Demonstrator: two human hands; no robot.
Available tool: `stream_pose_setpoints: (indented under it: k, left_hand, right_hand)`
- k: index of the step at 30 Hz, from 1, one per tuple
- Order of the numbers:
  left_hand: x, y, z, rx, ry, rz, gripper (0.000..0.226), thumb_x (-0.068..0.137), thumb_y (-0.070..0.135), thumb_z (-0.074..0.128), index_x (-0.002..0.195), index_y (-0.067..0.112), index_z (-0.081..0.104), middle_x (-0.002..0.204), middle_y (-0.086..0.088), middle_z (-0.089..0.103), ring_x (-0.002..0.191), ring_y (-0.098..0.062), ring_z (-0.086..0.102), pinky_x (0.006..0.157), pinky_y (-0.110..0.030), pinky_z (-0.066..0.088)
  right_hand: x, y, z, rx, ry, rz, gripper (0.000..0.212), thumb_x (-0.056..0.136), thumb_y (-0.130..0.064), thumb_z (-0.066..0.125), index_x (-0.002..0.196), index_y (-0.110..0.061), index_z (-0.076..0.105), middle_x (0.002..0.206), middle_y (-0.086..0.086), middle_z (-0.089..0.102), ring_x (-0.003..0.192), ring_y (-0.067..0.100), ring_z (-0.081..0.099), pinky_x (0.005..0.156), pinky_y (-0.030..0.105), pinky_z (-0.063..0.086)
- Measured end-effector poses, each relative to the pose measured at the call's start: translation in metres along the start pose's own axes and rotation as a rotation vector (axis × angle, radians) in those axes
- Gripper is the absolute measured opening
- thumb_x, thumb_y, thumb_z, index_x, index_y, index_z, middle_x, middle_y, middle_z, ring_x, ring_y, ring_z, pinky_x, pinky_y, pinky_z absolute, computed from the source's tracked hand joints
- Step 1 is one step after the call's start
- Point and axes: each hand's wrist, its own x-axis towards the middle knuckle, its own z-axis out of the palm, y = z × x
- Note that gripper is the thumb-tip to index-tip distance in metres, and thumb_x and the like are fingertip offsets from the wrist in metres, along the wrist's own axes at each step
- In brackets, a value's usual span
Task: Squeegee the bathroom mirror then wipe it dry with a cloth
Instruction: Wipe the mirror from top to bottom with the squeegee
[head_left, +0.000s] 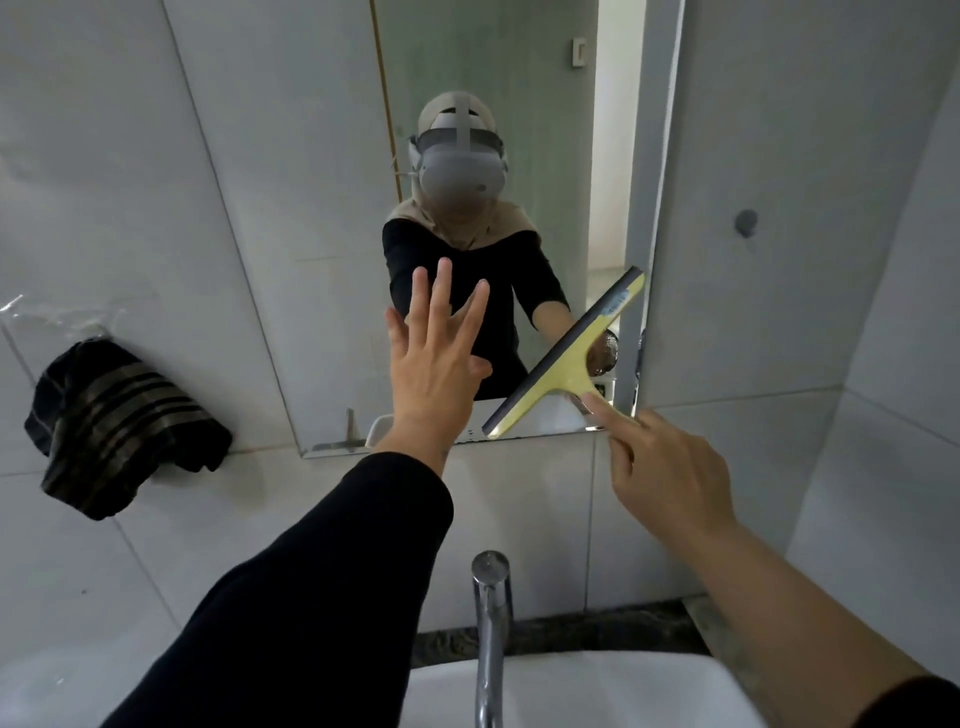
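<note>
From the head camera, my right hand (670, 467) was curled round the handle of the yellow squeegee (566, 358), index finger stretched forward along the stem, the remaining fingers folded under where I could not see them. The blade sat tilted on the lower right part of the mirror (332, 260), its top end near the right edge of the glass and its bottom end close to the lower edge. My left hand (436, 358) was spread wide, fingers fanned and holding nothing, palm toward the middle of the glass; whether it was actually touching the surface I could not tell.

The dark striped cloth (119, 426) hung on the tiled wall (104, 156) left of the mirror, well apart from both hands, waiting for the drying part. Below me stood the chrome tap (491, 623) and the white basin (623, 691).

I judged the squeegee stage to be unfinished. To do this stroke well, I reckoned the rubber edge needed even pressure along its whole length, with the blade leaned slightly so water ran toward the low end instead of streaking behind. The pull should run steadily to the bottom edge, each pass overlapping the one beside it. My free hand belonged off the glass, since a palm there would leave marks for the cloth to chase.
</note>
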Motion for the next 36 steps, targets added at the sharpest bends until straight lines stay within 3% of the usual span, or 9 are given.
stream_pose_setpoints:
  k: [6, 19, 23, 27, 32, 36]
  left_hand:
    - [0.000, -0.003, 0.004, -0.004, 0.011, 0.021, 0.088, 0.084, 0.029, 0.067, 0.151, 0.030, 0.011, 0.160, -0.011, -0.004, 0.146, -0.034, -0.008, 0.113, -0.060, 0.005]
    - [-0.001, -0.001, 0.002, 0.013, -0.010, 0.025, 0.087, 0.086, 0.033, 0.063, 0.152, 0.031, 0.005, 0.160, -0.012, -0.009, 0.146, -0.033, -0.011, 0.115, -0.058, 0.004]
    - [-0.002, 0.000, -0.001, 0.003, 0.005, 0.027, 0.086, 0.085, 0.025, 0.063, 0.151, 0.028, 0.009, 0.160, -0.014, -0.005, 0.146, -0.036, -0.007, 0.113, -0.061, 0.010]
    - [-0.003, 0.007, -0.003, -0.008, -0.008, 0.001, 0.086, 0.085, 0.022, 0.062, 0.151, 0.028, 0.007, 0.160, -0.014, -0.007, 0.146, -0.035, -0.008, 0.114, -0.062, 0.009]
    - [-0.014, 0.033, -0.003, -0.021, -0.055, 0.043, 0.091, 0.085, 0.035, 0.064, 0.152, 0.027, 0.002, 0.160, -0.011, -0.011, 0.146, -0.031, -0.013, 0.114, -0.059, 0.000]
    - [-0.033, 0.079, -0.001, -0.147, -0.197, 0.261, 0.077, 0.090, 0.042, 0.056, 0.151, 0.033, 0.010, 0.160, -0.008, -0.009, 0.145, -0.026, -0.018, 0.115, -0.059, -0.001]
  right_hand:
    - [-0.018, 0.013, 0.015, 0.131, -0.058, 0.121, 0.059, 0.094, -0.021, 0.045, 0.142, -0.049, 0.024, 0.067, -0.009, 0.036, 0.056, 0.013, 0.040, 0.050, 0.027, 0.033]
    - [-0.038, 0.007, 0.050, 0.337, -0.012, 0.241, 0.060, 0.092, -0.014, 0.050, 0.142, -0.042, 0.032, 0.064, -0.006, 0.041, 0.055, 0.009, 0.039, 0.052, 0.023, 0.034]
    - [-0.050, 0.009, 0.052, 0.331, -0.065, 0.278, 0.060, 0.091, -0.015, 0.049, 0.141, -0.044, 0.033, 0.074, -0.001, 0.051, 0.063, 0.017, 0.046, 0.057, 0.030, 0.039]
    - [-0.078, 0.027, 0.046, 0.261, -0.235, 0.387, 0.056, 0.093, -0.019, 0.046, 0.140, -0.047, 0.034, 0.101, 0.006, 0.065, 0.084, 0.025, 0.059, 0.073, 0.037, 0.051]
    - [-0.073, 0.053, 0.011, 0.113, -0.399, 0.449, 0.059, 0.093, -0.031, 0.048, 0.146, -0.039, 0.025, 0.123, 0.011, 0.061, 0.110, 0.033, 0.057, 0.085, 0.037, 0.047]
    - [-0.054, 0.072, -0.034, 0.012, -0.540, 0.505, 0.046, 0.086, -0.035, 0.057, 0.131, -0.026, 0.051, 0.128, 0.006, 0.058, 0.115, 0.029, 0.055, 0.086, 0.035, 0.045]
